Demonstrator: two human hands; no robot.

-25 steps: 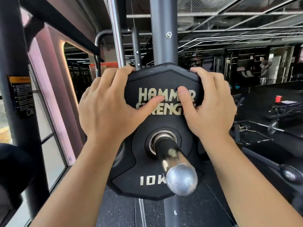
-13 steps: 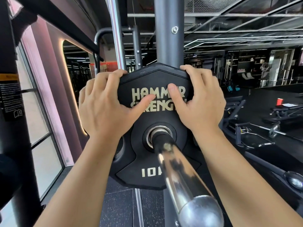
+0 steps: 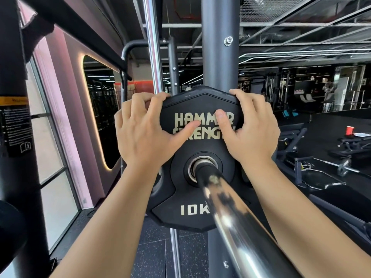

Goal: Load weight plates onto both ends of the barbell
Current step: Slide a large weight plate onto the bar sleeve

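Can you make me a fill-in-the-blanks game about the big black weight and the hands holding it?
1. The gold letters on the black weight plate say HAMMER ____.
2. The number printed near the plate's bottom is ____.
3. The left hand and the right hand both grip the plate's ____ edge.
4. The cup far off on the right is coloured ____.

Missing words: STRENGTH, 10, top, red.

Grey rack upright (image 3: 219, 57), distant red cup (image 3: 349, 130)
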